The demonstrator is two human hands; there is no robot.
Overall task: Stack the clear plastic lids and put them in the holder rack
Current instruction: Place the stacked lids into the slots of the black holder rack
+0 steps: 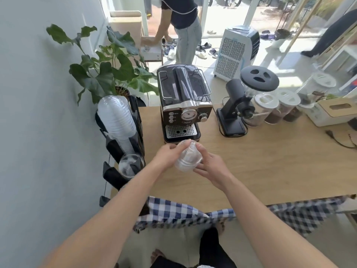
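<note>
While the left hand and right hand are clamping the clear lid stack between curled fingers, the espresso machine is standing just beyond them; the holder rack is standing left of the left hand, part-filled.

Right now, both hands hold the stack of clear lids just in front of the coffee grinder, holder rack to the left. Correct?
One error: in the head view the left hand and right hand hold the stack of clear lids in front of the espresso machine, not the coffee grinder, which stands further right. The holder rack is to the left.
</note>
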